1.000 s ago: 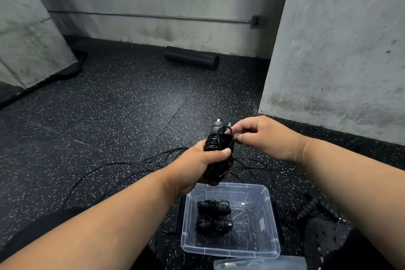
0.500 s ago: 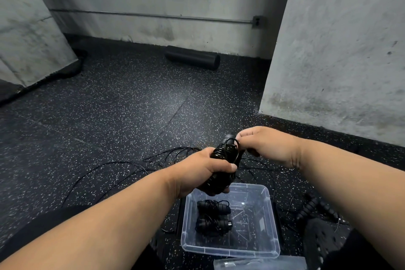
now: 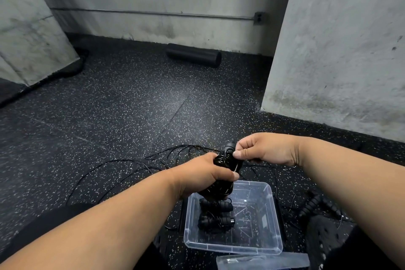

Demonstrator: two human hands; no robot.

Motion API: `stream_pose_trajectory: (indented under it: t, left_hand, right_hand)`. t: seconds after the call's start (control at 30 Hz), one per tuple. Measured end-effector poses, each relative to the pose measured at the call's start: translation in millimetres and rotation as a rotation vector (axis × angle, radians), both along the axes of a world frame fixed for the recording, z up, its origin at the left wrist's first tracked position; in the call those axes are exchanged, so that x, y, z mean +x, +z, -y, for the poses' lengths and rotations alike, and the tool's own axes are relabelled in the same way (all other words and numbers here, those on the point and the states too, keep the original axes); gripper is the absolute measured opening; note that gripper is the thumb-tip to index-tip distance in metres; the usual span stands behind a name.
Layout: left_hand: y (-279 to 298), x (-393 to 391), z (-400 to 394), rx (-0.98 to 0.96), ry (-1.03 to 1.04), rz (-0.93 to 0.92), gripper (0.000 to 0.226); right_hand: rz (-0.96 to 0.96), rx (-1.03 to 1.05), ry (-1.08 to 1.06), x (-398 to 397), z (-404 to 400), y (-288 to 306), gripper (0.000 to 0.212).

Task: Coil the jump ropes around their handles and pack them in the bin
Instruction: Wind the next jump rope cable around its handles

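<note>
Two wound ropes (image 3: 215,213) lie by the bin (image 3: 275,223) left wall. Left hand (image 3: 201,176) grips the wrapped handles (image 3: 225,161) above its far rim; right hand (image 3: 260,151) pinches the cord.

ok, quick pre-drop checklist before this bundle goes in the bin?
1. Left hand grips the bundle: ok.
2. Right hand pinches the cord at the bundle's top; end tucked: cannot tell.
3. Bundle trails no cord to the loose ropes on the floor: cannot tell.
4. Bin open, directly below the bundle: ok.
5. Room in the bin: ok, two packed bundles sit on its left side, the right side is bare.
6. More to coil: not ok, handles lie on the floor right of the bin.
</note>
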State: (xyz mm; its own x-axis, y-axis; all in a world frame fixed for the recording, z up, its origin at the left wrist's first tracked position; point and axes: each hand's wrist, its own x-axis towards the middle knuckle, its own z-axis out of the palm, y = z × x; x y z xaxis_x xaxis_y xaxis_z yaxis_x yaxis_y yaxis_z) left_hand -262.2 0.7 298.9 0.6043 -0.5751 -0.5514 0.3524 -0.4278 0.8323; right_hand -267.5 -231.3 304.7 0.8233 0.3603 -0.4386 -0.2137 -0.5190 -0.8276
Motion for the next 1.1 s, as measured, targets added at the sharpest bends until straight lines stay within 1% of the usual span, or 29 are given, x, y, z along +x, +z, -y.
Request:
stream_pose_trajectory:
  t: [0.07, 0.13, 0.27, 0.4, 0.47, 0.5, 0.6, 0.67, 0.83, 0.87, 0.93, 0.97, 1.0, 1.1]
  left_hand:
    - [0, 0, 1, 0.011, -0.013, 0.016, 0.037]
    - [-2, 1, 2, 0.031, -0.009, 0.042, 0.042]
    - [-4, 2, 4, 0.070, 0.010, 0.115, 0.053]
    - [-5, 7, 5, 0.086, 0.018, 0.162, 0.063]
    - [-4, 9, 5, 0.057, 0.019, 0.132, 0.066]
    - [-3, 10, 5, 0.037, 0.015, 0.115, 0.064]
    - [-3, 10, 5, -0.049, -0.018, 0.083, 0.049]
    - [-3, 10, 6, -0.079, -0.014, 0.086, 0.045]
    - [-3, 9, 7, -0.133, 0.021, 0.130, 0.029]
    - [-3, 9, 7, -0.143, 0.040, 0.133, 0.035]
    - [-1, 9, 7, -0.134, 0.081, 0.133, 0.064]
    - [0, 8, 7, -0.131, 0.096, 0.134, 0.070]
    - [2, 7, 8, -0.129, 0.114, 0.139, 0.070]
    - [6, 5, 9, -0.152, 0.204, 0.141, 0.060]
  right_hand:
    - [-0.011, 0.011, -0.026, 0, -2, -2, 0.019]
    - [-0.011, 0.018, -0.045, 0, -3, -3, 0.017]
    - [0.020, 0.057, -0.096, 0, -4, -4, 0.017]
    - [0.069, 0.132, -0.240, -1, -12, -4, 0.024]
    - [0.176, 0.066, -0.259, -2, -15, -2, 0.023]
    - [0.243, 0.016, -0.254, -3, -16, 0, 0.023]
    - [0.390, -0.068, -0.290, -8, -23, 5, 0.017]
    - [0.497, -0.149, -0.311, -12, -26, 6, 0.013]
    - [0.733, -0.370, -0.302, -19, -36, 12, 0.019]
    - [0.759, -0.398, -0.294, -20, -37, 13, 0.020]
    - [0.783, -0.404, -0.282, -21, -39, 16, 0.020]
    - [0.793, -0.395, -0.279, -21, -39, 17, 0.020]
    - [0.810, -0.391, -0.281, -21, -39, 18, 0.020]
    - [0.867, -0.385, -0.326, -22, -42, 19, 0.018]
